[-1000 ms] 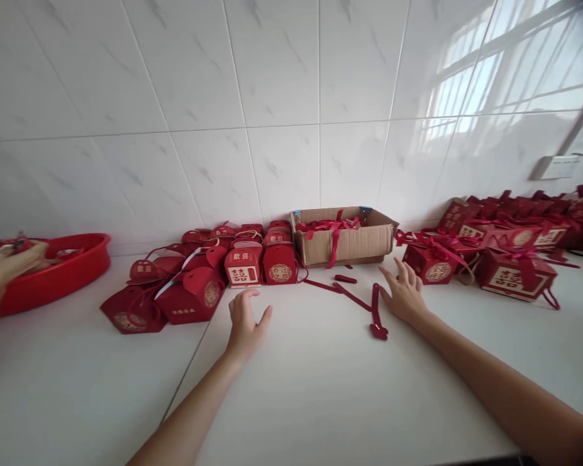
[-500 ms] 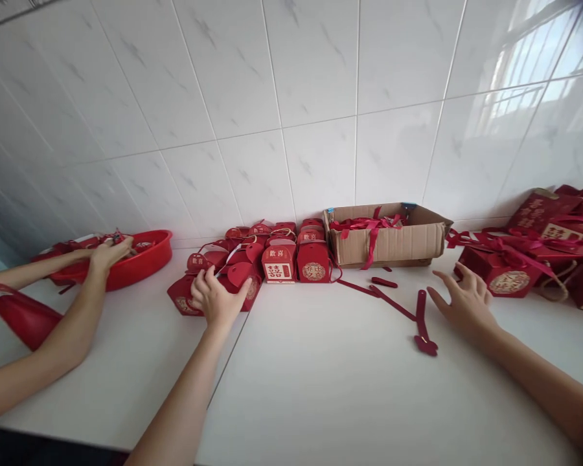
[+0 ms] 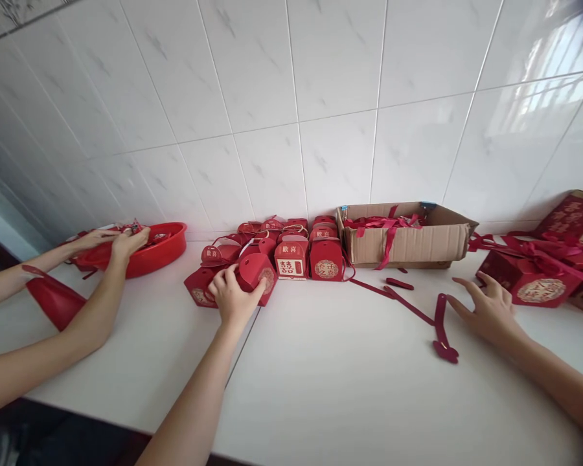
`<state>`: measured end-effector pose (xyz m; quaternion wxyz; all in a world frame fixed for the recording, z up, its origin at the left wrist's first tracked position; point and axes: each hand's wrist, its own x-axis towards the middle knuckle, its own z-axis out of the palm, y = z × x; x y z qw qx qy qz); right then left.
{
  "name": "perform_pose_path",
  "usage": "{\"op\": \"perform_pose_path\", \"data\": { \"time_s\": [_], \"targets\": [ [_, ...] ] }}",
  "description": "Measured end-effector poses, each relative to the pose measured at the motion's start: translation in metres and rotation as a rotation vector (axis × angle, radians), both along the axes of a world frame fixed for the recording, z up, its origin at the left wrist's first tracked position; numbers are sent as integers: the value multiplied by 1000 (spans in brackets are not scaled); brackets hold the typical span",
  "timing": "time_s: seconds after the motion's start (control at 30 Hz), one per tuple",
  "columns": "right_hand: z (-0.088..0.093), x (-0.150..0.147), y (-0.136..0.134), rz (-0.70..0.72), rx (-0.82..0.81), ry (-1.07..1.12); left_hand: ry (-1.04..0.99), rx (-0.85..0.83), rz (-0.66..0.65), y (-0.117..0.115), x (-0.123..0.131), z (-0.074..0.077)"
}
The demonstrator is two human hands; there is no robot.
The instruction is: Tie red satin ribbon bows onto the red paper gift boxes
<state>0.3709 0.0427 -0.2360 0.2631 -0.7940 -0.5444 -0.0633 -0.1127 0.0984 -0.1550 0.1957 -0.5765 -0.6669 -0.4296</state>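
My left hand [image 3: 237,298] is wrapped round a red gift box [image 3: 260,272] at the front of a cluster, thumb on its right side and fingers at its left. A second red box [image 3: 201,288] with a round gold print stands just left of those fingers. My right hand [image 3: 490,305] hovers over the table with fingers apart and nothing in it. To its right is a larger red box [image 3: 532,278] tied with ribbon. Dark red strips [image 3: 441,323] lie on the table to the left of that hand.
A cardboard box [image 3: 408,246] holding red ribbons stands by the tiled wall. More red boxes [image 3: 291,259] sit left of it. At the far left, another person's hands [image 3: 129,241] work over a red basin [image 3: 162,255]; a red bag-like item [image 3: 56,301] is near their forearm.
The view has swung left, so things appear farther right. My left hand has closed on the front gift box, whose rounded flap now faces me more. The other person's hands have risen slightly.
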Motion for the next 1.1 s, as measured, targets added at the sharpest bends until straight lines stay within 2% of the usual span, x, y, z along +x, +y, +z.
{"op": "perform_pose_path", "data": {
  "time_s": [0.17,0.27,0.37,0.5,0.57,0.6,0.67,0.77,0.87,0.93,1.0,1.1],
  "targets": [
    [-2,0,1,-1,-17,-6,8,-62,-267,-9,42,-12],
    [-3,1,2,-10,-27,10,-9,-91,-415,-10,58,-21],
    [-4,3,2,-11,-43,17,-65,-129,-603,-15,63,-23],
    [-6,4,3,9,-67,20,-80,-211,-897,-26,62,-19],
    [-8,6,4,13,-62,16,-17,-200,-951,-28,61,-15],
    [-9,7,4,14,-56,12,22,-170,-937,-29,60,-12],
    [-12,9,6,16,-45,5,85,-70,-811,-27,55,-7],
    [-15,12,7,22,-44,-5,105,53,-446,-21,39,2],
    [-13,10,6,21,-51,-9,61,-54,-54,-16,18,10],
    [-11,8,4,20,-60,-6,9,-210,121,-14,5,14],
    [-9,7,4,17,-71,-2,-47,-334,186,-13,-4,18],
    [-9,8,4,23,-83,-4,-77,-400,134,-14,-11,22]
  ]
}}
